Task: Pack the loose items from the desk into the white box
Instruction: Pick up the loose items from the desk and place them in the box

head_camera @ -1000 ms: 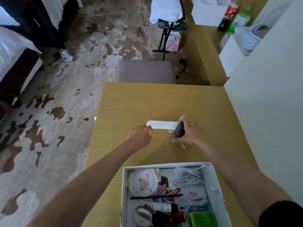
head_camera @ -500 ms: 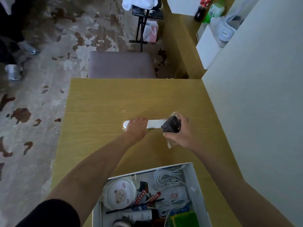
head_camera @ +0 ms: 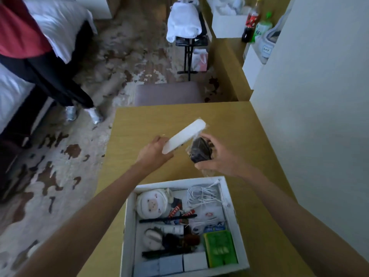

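My left hand (head_camera: 154, 150) grips the near end of a long flat white case (head_camera: 184, 135), which is lifted off the wooden desk (head_camera: 249, 148) and tilted up to the right. My right hand (head_camera: 220, 156) holds a dark item wrapped in clear plastic (head_camera: 199, 150) just right of the case. Both hands hover above the desk, just beyond the far rim of the white box (head_camera: 232, 206). The box sits at the desk's near edge and holds several items: a round white pouch, coiled white cables, a green packet, small boxes.
A grey stool (head_camera: 169, 92) stands past the desk's far edge. A white wall (head_camera: 319, 116) borders the desk on the right. A person in dark trousers (head_camera: 60, 80) stands at the left by a bed. Bottles (head_camera: 257, 27) stand on a far counter.
Both items were resting on the desk under my hands; now the white case and the wrapped dark item are lifted off it and brought nearer the box.
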Tool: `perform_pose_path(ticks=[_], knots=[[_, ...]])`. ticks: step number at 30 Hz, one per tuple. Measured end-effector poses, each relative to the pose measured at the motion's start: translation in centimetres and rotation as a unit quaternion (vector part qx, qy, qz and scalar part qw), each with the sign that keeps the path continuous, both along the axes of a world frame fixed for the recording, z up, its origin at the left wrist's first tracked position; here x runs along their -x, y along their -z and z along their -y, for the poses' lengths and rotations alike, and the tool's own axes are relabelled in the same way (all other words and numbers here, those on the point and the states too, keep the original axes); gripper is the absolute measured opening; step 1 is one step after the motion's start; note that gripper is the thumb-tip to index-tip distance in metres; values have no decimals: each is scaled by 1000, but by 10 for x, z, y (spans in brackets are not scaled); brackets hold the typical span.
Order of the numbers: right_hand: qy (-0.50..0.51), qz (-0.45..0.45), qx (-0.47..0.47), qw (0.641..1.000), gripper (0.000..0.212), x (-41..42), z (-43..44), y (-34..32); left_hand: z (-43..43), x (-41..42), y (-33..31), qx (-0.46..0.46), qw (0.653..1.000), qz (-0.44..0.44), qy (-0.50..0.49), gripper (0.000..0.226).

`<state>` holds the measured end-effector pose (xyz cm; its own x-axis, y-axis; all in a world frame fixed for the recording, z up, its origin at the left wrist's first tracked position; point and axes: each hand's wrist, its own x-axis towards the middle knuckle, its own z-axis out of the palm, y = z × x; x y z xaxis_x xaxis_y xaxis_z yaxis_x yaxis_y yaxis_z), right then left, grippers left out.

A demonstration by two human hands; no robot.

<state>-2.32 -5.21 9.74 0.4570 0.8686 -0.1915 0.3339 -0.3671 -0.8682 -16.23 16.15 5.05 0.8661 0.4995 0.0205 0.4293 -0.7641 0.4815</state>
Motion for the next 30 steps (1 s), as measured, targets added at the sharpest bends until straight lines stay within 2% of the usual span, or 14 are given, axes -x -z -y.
perform_pose_path(ticks=[8, 12, 15, 18, 22, 27, 30], knots=[[-184, 47, 35, 981, 92, 35, 33, -25, 60, 106, -51, 4, 995, 58, -86, 47], [-267, 75, 62, 959, 88, 53, 54, -28, 97, 145, -52, 8, 995, 50, -85, 45], [-308, 125, 117, 936, 84, 65, 69, -29, 118, 161, -46, 30, 997, 34, -70, 46], [-335, 222, 182, 898, 79, 79, 83, -24, 130, 169, -39, 47, 997, 31, -48, 47], [-336, 314, 250, 852, 89, 104, 99, 1, 134, 168, -37, 67, 997, 24, -29, 48], [-295, 410, 243, 828, 99, 127, 103, 31, 132, 164, -30, 47, 999, -7, 9, 53], [-288, 486, 226, 794, 92, 132, 108, 45, 126, 165, -26, 42, 998, -26, 26, 56]])
